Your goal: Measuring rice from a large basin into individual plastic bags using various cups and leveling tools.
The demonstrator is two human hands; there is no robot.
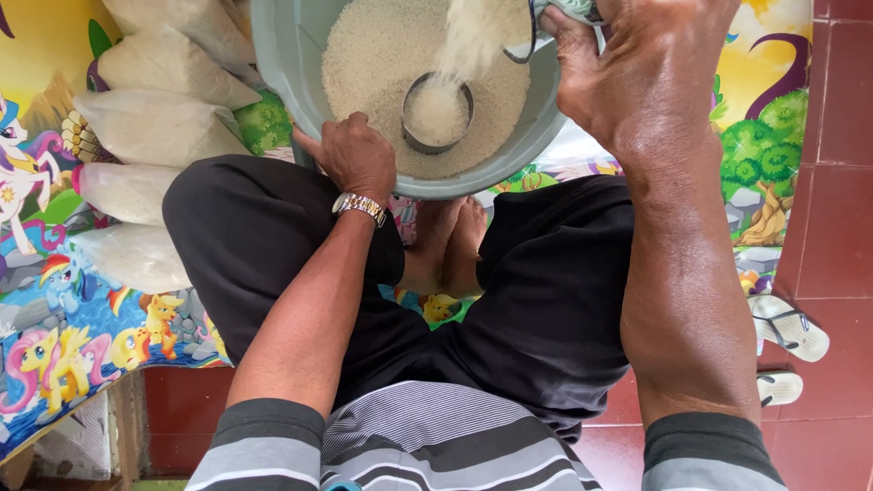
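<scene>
A grey plastic basin [282, 64] full of white rice [364, 55] stands in front of my crossed legs. My left hand [356, 155], with a metal watch at the wrist, grips the basin's near rim. My right hand [627, 64] is raised over the basin's right side and holds a tilted scoop [546, 18], mostly hidden by the hand. Rice pours from it into a round metal can [437, 114] that sits upright in the rice.
Several filled clear bags of rice [159, 123] lie stacked at the left on a colourful cartoon mat [64, 336]. A pair of sandals [787, 327] rests on the red tiled floor at the right.
</scene>
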